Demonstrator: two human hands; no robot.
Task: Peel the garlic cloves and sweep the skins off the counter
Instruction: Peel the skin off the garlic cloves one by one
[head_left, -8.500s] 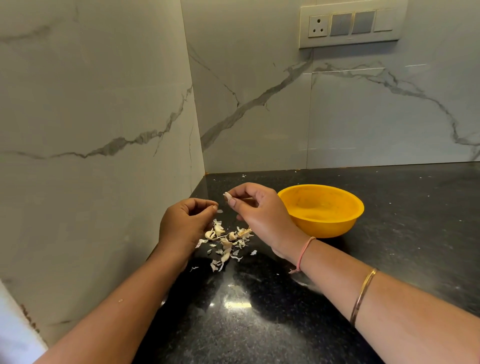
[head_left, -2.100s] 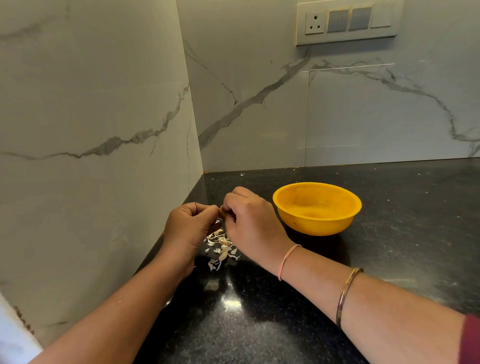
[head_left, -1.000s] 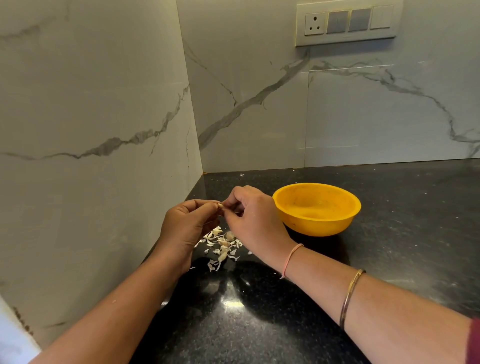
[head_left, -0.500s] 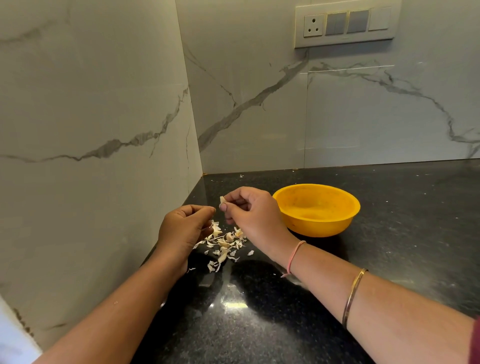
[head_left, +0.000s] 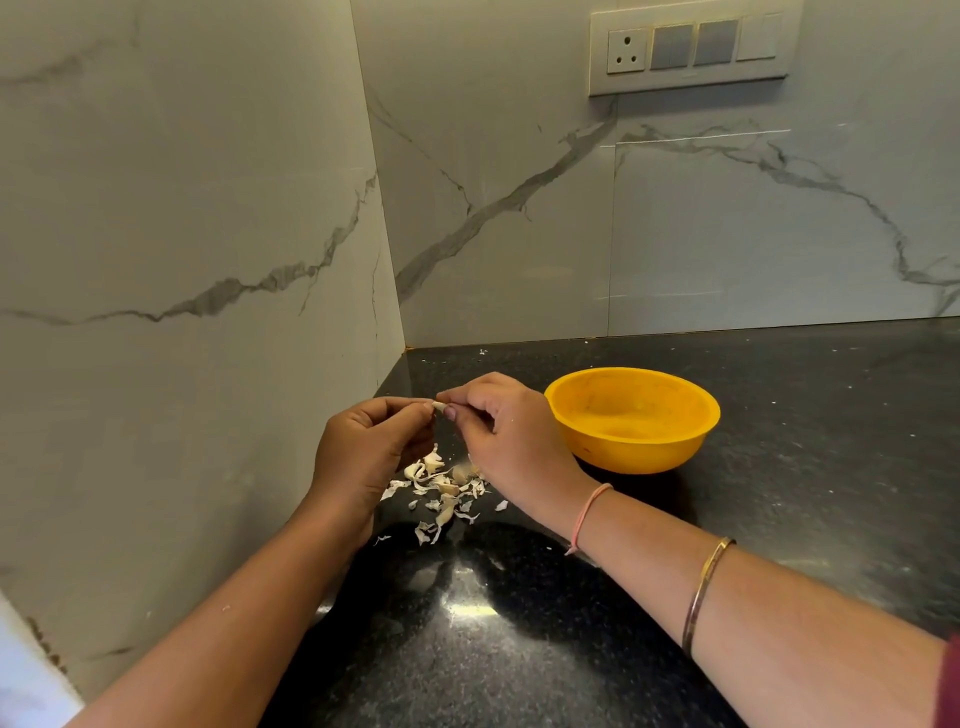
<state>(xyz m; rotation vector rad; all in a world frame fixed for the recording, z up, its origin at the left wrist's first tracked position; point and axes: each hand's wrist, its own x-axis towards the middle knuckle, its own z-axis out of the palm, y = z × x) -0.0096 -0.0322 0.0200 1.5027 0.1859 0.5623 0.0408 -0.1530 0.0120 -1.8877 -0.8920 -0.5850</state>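
Skins (head_left: 441, 493) lie heaped on the counter (head_left: 519, 649) below both hands; left hand (head_left: 363, 452) and right hand (head_left: 509, 436) pinch one clove (head_left: 439, 406) between fingertips, above the heap; a yellow bowl (head_left: 631, 421) stands just right of them.

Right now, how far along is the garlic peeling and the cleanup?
Partly done: a pile of skins lies on the counter, with what look like cloves mixed in. In hand: the left hand and right hand pinch one clove between their fingertips. Left: finish that clove and sweep the skins away; none are swept yet. I can't make out any cloves in the yellow bowl.
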